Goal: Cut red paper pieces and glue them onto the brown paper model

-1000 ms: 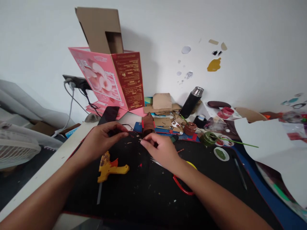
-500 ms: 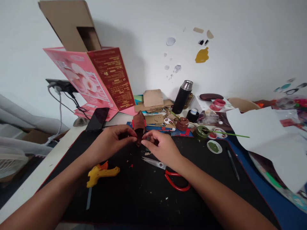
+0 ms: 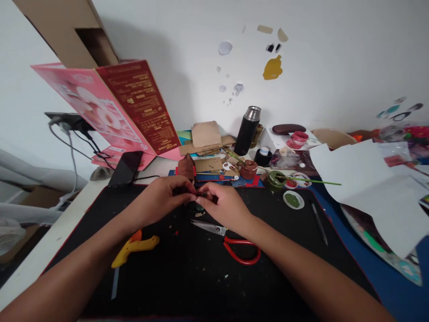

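My left hand and my right hand meet at the back of the black mat, thumbs and fingertips pinched together. What they hold is small, dark and mostly hidden by the fingers. Just behind my left fingers stands a brown pointed piece with red bits at its sides, its lower part covered by the hand. Below my right hand lie scissors with red handles, their blades pointing left. A yellow glue gun with a pale glue stick rests beneath my left forearm.
Along the back are cardboard scraps, a black flask, a brown paint jar and a green paint jar with a brush across it. A phone lies left by a pink box. White paper covers the right side.
The view has shifted, so the whole scene sits further left. My fingertips have drawn closer together and now meet in front of the brown piece.
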A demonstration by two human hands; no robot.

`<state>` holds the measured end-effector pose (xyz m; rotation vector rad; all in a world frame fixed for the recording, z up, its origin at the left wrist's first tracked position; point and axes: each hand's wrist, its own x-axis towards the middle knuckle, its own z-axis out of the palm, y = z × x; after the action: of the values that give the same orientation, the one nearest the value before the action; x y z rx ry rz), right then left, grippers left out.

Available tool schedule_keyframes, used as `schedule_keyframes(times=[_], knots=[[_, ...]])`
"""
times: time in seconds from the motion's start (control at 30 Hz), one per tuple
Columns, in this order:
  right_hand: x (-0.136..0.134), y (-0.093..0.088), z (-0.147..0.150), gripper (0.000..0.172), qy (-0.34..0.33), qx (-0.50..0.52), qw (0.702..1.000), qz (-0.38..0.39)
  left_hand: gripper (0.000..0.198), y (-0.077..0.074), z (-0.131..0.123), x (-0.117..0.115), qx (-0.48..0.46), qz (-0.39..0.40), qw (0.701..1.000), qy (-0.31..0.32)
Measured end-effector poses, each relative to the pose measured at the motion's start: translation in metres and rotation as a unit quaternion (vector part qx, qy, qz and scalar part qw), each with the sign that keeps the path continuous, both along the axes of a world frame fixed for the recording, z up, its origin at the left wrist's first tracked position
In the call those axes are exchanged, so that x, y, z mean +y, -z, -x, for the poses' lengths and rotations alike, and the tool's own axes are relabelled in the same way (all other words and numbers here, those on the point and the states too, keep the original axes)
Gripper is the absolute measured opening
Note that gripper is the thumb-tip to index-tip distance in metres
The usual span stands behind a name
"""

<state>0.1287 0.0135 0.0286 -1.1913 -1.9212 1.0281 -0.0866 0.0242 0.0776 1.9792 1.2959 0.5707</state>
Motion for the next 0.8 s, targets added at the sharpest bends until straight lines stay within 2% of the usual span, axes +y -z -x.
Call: schedule_keyframes(times=[0.4,0.53,0.6,0.7,0.8], knots=[[-0.001,-0.001,0.009,0.01,0.001,0.005,1.0,0.01,0.017,0.005,0.004,0.002,-0.037,0.014,0.999,-0.007],[0.0,0.003,0.013,0.01,0.015,0.006,1.0,0.001,0.029,0.003,0.011,0.005,-0.054,0.016,0.998,-0.007],[0.001,0.006,0.013,0.008,0.024,0.015,1.0,0.011,0.036,0.0,0.017,0.01,-0.061,-0.009,0.998,-0.025],[0.005,0.009,0.01,0.009,0.04,0.049,0.997,0.047,0.041,0.001,0.029,0.025,-0.045,-0.087,0.993,-0.07],[0.011,0.011,0.006,0.014,0.051,0.098,0.991,0.075,0.057,0.01,0.042,0.043,0.014,-0.124,0.991,-0.05]])
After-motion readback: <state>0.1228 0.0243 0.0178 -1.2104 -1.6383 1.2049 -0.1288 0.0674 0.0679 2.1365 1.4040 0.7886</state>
